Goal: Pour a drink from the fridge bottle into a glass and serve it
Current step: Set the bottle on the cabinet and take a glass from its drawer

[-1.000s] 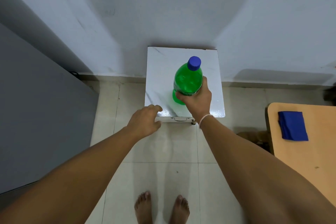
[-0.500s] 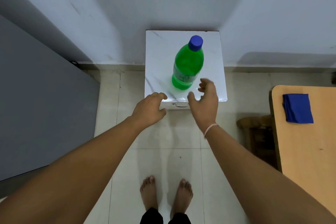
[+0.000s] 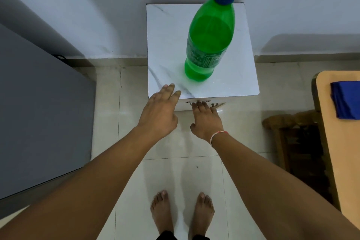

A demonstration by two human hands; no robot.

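Note:
A green plastic bottle (image 3: 209, 37) with a blue cap stands upright on a small white marble-topped cabinet (image 3: 169, 45) against the wall. Nothing holds the bottle. My left hand (image 3: 158, 111) lies flat with its fingertips on the cabinet's front left edge. My right hand (image 3: 206, 119) reaches to the metal handle (image 3: 196, 101) on the cabinet's front face, fingers on it; whether they grip it is unclear. No glass is in view.
A grey fridge side (image 3: 39, 113) fills the left. A wooden table (image 3: 342, 158) with a folded blue cloth (image 3: 346, 99) is at the right, a carved wooden stool (image 3: 300, 138) beside it. My bare feet (image 3: 181, 212) stand on pale floor tiles.
My right hand let go of the bottle, left it standing on the cabinet, and dropped to the front handle. My left hand spread flat on the cabinet edge. The view came closer.

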